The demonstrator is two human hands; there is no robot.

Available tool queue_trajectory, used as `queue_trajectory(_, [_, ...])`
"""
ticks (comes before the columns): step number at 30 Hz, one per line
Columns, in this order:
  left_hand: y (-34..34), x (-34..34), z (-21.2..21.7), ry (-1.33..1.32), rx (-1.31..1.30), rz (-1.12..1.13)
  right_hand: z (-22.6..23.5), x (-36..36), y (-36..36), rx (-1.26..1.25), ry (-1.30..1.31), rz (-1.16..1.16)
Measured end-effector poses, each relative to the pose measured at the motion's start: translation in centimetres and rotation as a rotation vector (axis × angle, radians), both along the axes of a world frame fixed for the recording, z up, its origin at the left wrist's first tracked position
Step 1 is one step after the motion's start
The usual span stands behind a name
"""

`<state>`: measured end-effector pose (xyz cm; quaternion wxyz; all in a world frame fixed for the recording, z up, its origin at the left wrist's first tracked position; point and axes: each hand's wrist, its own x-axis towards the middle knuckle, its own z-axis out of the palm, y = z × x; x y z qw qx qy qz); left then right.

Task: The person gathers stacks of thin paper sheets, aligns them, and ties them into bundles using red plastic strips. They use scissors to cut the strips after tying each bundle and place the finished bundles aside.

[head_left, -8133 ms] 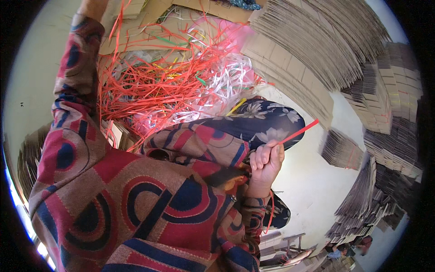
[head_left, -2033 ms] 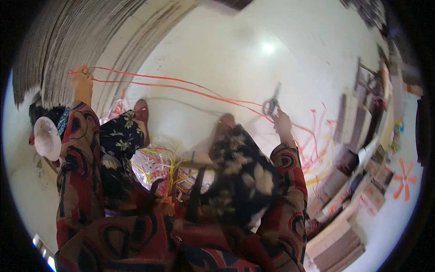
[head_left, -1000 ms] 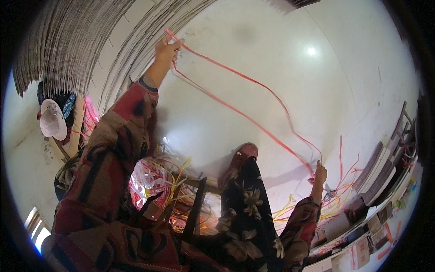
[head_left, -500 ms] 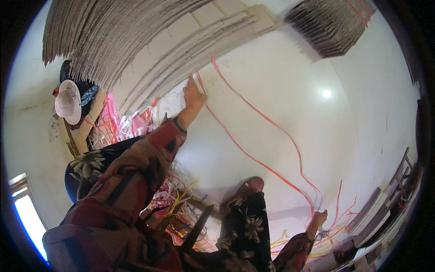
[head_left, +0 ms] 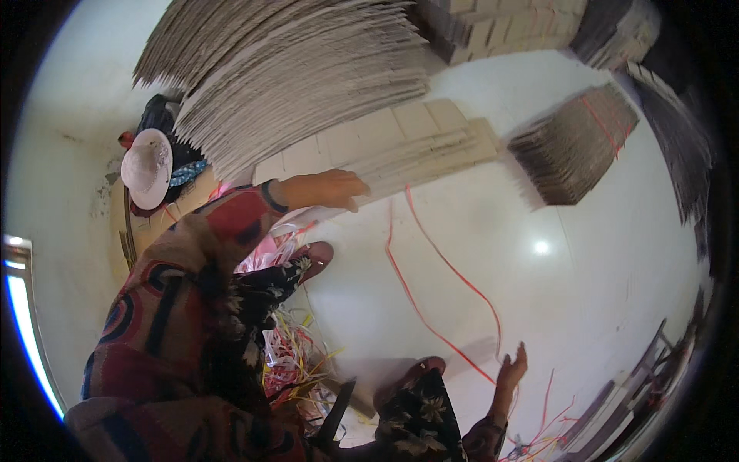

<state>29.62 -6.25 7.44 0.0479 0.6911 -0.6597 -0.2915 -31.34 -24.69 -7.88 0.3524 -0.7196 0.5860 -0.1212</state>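
Observation:
My left hand (head_left: 327,189) reaches over the near edge of a row of flat cardboard pieces (head_left: 362,142), its fingers stretched out and nothing seen in them. Down at the right my right hand (head_left: 510,371) is raised above the floor with its fingers apart. Two lengths of red strapping (head_left: 435,329) lie on the pale floor between my hands. Their far ends run up to the cardboard. The near ends pass close to my right hand, which does not appear to grip them.
A tall fanned pile of cardboard (head_left: 300,100) rises behind the row. A strapped cardboard bundle (head_left: 573,146) lies to the right. Tangled strapping scraps (head_left: 289,362) are beside my legs. A pale hat (head_left: 146,169) rests at the left, and a dark rack (head_left: 654,350) stands low at the right.
The view has shifted, showing more cardboard at the back. My left hand has left the red strap and moved over the cardboard. My right hand has come away from the strap and opened.

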Motion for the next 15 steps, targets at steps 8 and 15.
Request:
queue_trajectory(8, [14.4,7.9,3.6,-0.140,-0.025,0.532,14.7,27.8,1.8,0.157,0.004,0.855])
queue_trajectory(15, [21.1,18.4,-2.8,0.011,-0.132,0.985,15.5,50.7,8.5,1.094,-0.840,0.388])
